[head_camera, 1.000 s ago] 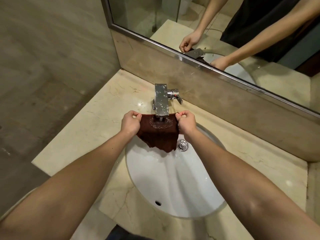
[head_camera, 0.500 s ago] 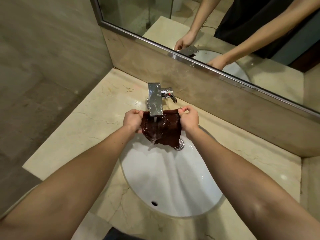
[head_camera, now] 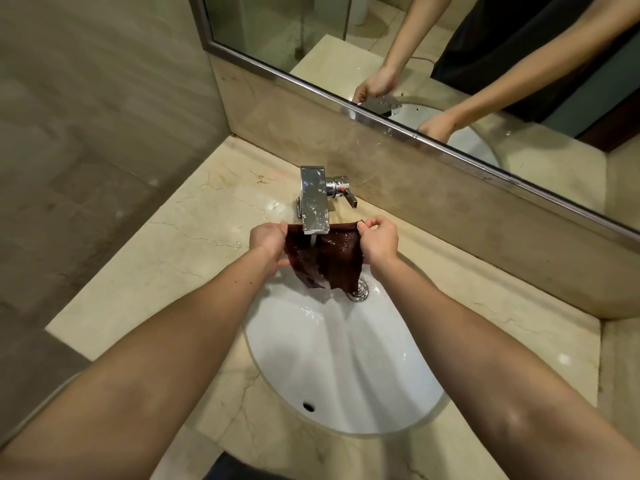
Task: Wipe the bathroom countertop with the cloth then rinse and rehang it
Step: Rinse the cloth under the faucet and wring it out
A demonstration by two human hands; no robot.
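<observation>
Nearest, below the grip, the white sink catches the run-off. The left hand and right hand each pinch a top corner of the brown cloth, stretched between them. Its lower edge seems to brush the drain. Just beyond the grip, the tap runs. This is the rinse. Wringing probably comes next, then rehanging.

Beige stone wall at left, steel-framed mirror above a marble backsplash
</observation>
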